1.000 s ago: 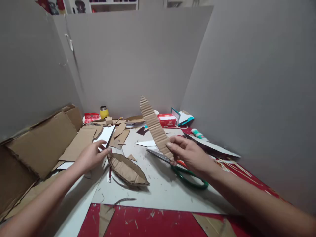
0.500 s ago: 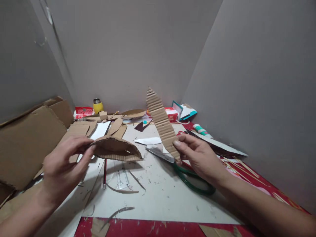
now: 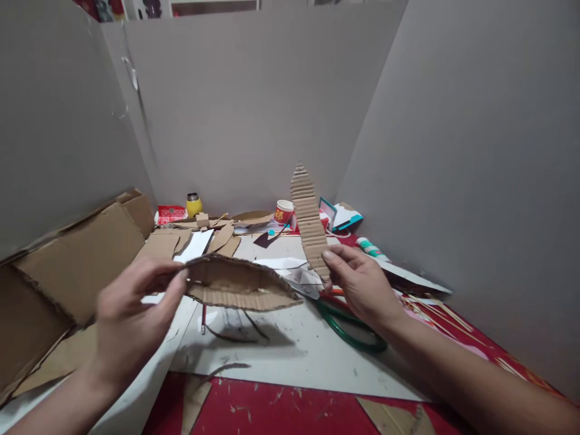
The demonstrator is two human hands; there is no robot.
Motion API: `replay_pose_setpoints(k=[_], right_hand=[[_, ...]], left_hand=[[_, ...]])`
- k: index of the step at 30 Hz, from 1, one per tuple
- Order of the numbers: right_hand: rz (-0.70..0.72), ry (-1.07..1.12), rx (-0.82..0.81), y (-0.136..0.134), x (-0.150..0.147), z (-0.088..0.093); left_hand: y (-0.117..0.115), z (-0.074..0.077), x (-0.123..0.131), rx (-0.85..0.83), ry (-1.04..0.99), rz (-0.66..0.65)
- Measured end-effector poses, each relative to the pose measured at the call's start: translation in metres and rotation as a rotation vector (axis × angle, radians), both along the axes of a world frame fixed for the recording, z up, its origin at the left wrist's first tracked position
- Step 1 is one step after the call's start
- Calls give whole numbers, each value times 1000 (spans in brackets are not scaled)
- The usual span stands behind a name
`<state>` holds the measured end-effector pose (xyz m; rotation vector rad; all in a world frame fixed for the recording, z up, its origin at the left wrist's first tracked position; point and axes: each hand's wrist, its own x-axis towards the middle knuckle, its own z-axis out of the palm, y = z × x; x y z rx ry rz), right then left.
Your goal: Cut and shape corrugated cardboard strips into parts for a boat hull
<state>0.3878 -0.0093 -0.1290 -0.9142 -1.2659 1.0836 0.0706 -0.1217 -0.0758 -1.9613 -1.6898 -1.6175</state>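
My left hand (image 3: 140,314) pinches the left end of a hollow, boat-shaped cardboard piece (image 3: 240,284), held above the table with its open side toward me. In my right hand (image 3: 362,278) is the lower end of a long corrugated cardboard strip (image 3: 308,211), upright with a pointed top. The two pieces are apart. Green-handled scissors (image 3: 353,332) lie on the white board under my right hand, their blades partly hidden. A pencil (image 3: 203,320) and thin curved cardboard offcuts (image 3: 226,367) are below the hollow piece.
Large cardboard boxes (image 3: 81,260) stand at the left. Along the back are a yellow bottle (image 3: 194,205), a red paper cup (image 3: 284,212) and flat cardboard pieces (image 3: 222,238). Thin sticks (image 3: 446,314) lie on the red surface at the right. Grey panels (image 3: 254,115) surround the table.
The view has tilted up and shifted. The hollow piece has turned to show more of its length, nearer the strip. The strip stands more upright. The red cup now shows.
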Motion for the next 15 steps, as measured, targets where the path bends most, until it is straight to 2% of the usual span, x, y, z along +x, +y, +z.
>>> replay_pose_setpoints(k=[4,6,8,10,12,15], right_hand=[[89,-88,-12,-5,1,8],[160,-167,-42,-11,1,12],[243,-258,-81,-16,0,15],[321,-376,-105,-19,0,17],[384,-496,-93,-21,0,19],[496,-629,-32,-21,-1,21]], left_hand=[[27,-31,17,-573,-342,-130],[33,-49,19,-686,-414,-180],[34,-62,20,-745,-447,-233],[33,-69,21,-787,-474,-282],[32,-69,21,-797,-501,-300],[28,-61,16,-726,-544,-254]])
